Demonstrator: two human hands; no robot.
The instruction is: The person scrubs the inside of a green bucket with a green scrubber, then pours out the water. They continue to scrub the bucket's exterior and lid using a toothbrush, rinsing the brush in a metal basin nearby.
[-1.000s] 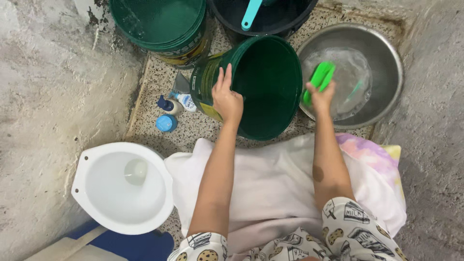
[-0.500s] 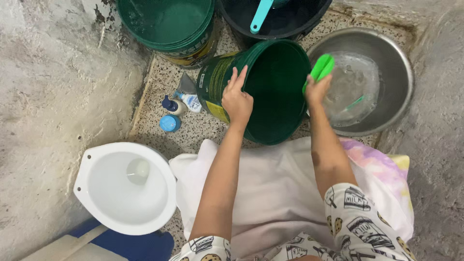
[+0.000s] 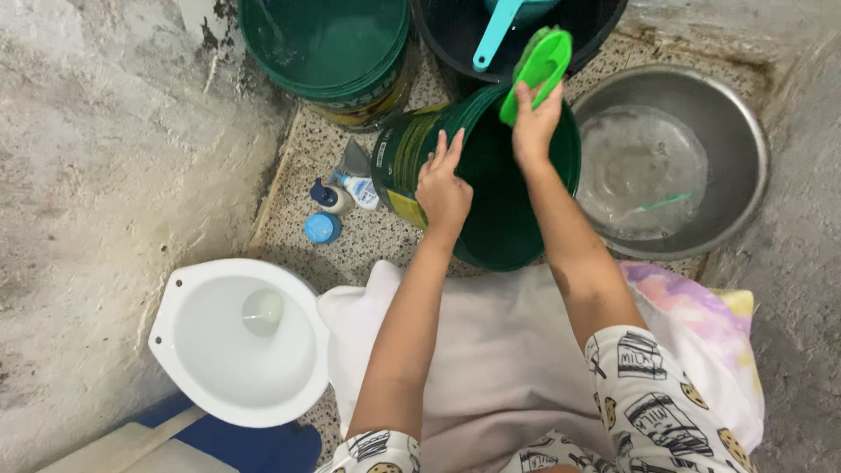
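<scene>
At far left, a white squat toilet bowl is sitting on the floor, with a blue cap and a small spray bottle lying just beside a tilted green bucket on the speckled ledge. Left hand is resting on the bucket's near rim, fingers spread and loosely curled over the edge, while right hand is closing its fingers around a bright green scrub brush above the far rim. Farther right, a steel basin is holding shallow soapy water.
</scene>
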